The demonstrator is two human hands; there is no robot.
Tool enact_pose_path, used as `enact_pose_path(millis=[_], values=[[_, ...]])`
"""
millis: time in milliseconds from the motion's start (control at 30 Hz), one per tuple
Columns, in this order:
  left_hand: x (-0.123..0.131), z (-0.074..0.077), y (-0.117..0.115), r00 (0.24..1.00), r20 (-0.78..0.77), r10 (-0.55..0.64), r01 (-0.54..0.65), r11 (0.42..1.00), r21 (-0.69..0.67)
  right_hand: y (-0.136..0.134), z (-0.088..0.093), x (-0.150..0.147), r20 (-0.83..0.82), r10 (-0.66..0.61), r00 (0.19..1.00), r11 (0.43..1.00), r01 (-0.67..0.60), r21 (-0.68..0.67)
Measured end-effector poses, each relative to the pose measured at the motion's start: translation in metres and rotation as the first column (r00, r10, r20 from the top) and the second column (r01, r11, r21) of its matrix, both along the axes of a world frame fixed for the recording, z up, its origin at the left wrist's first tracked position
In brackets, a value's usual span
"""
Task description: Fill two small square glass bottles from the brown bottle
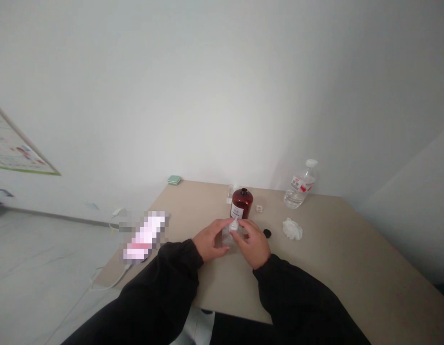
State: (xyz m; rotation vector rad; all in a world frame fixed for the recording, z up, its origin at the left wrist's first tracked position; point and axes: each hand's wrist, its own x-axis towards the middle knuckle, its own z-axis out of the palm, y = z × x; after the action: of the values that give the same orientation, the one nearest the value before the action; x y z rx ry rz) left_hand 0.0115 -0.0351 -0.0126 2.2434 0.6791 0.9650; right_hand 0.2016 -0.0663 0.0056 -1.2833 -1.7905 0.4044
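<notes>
Pinching a small clear container with a white top (233, 228), the left hand (208, 241) and right hand (253, 243) form a narrow grip, their fingers closing around it at the front centre of a beige rectangular tabletop (325, 249). Blur hides whether it is a bottle or a packet. It looks light and thin-walled, so it probably needs only gentle pressure, and its smooth surface may slip. The white end seems the firmest place to hold. Its long axis appears roughly upright, tilted slightly away from the person, with the white end pointing up.

A small round black cap (267, 233) lies just beside the right hand. Behind the hands stands a dark amber-red bottle with a white label (240, 203). Farther right are a crumpled white tissue (292, 228) and a clear plastic water bottle with a red-and-white label (300, 185), lying tilted.
</notes>
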Motion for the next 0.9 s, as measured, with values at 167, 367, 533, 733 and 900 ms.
enact_pose_path(millis=[167,367,533,733,900], values=[[-0.001,-0.003,0.001,0.999,-0.035,0.012,-0.013,1.000,-0.008,-0.002,0.004,0.001,-0.041,0.055,0.998,0.998,-0.055,0.018],[0.000,-0.007,-0.001,1.000,0.008,0.022,-0.021,0.988,-0.153,0.002,0.005,-0.001,0.019,-0.013,1.000,0.993,0.011,0.121],[0.002,-0.007,-0.001,0.997,0.075,0.005,0.011,0.978,-0.210,0.004,0.013,-0.003,-0.021,0.006,1.000,0.981,-0.002,0.196],[0.003,-0.007,-0.001,0.997,0.074,0.022,-0.004,0.973,-0.230,0.003,0.023,-0.002,-0.089,0.013,0.996,0.975,0.007,0.220],[0.003,-0.006,-0.001,0.996,0.089,0.000,0.020,0.975,-0.220,0.002,0.027,0.001,-0.172,-0.006,0.985,0.977,0.042,0.208]])
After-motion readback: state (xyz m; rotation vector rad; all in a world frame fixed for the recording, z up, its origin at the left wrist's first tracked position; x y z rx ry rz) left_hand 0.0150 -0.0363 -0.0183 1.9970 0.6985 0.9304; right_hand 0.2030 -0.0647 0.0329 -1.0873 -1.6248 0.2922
